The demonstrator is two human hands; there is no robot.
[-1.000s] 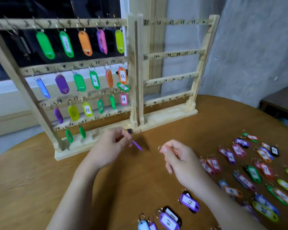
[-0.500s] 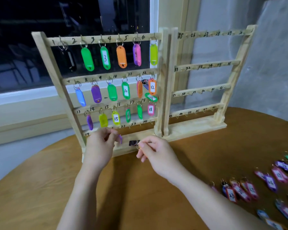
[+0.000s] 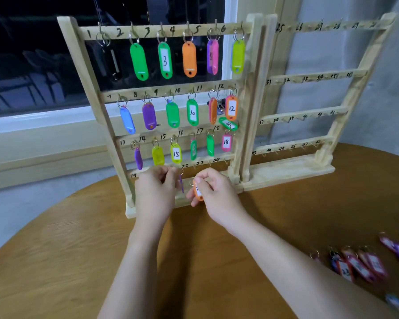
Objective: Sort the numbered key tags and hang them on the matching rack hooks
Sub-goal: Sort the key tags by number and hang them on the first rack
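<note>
A wooden key rack [image 3: 245, 93] with numbered hooks stands on the round table. Its left half carries coloured tags on hooks 1 to 18; the right half's hooks hang bare. My left hand [image 3: 156, 192] is at the bottom rail near hooks 19 to 21, pinching the ring of a thin purple tag [image 3: 181, 184] that hangs edge-on. My right hand [image 3: 213, 195] sits just to its right below hooks 22 and 23, gripping an orange tag [image 3: 197, 192] with a white label; its number is hidden by my fingers.
Several loose tags [image 3: 364, 263], mostly red and purple, lie on the wooden table [image 3: 55, 261] at the right edge. A window ledge and a dark window are behind the rack, with a grey wall at the right.
Both hands rose from the table to the rack's bottom rail, carrying their tags. The orange tag now shows in my right hand. The view swung left and closer to the rack.
</note>
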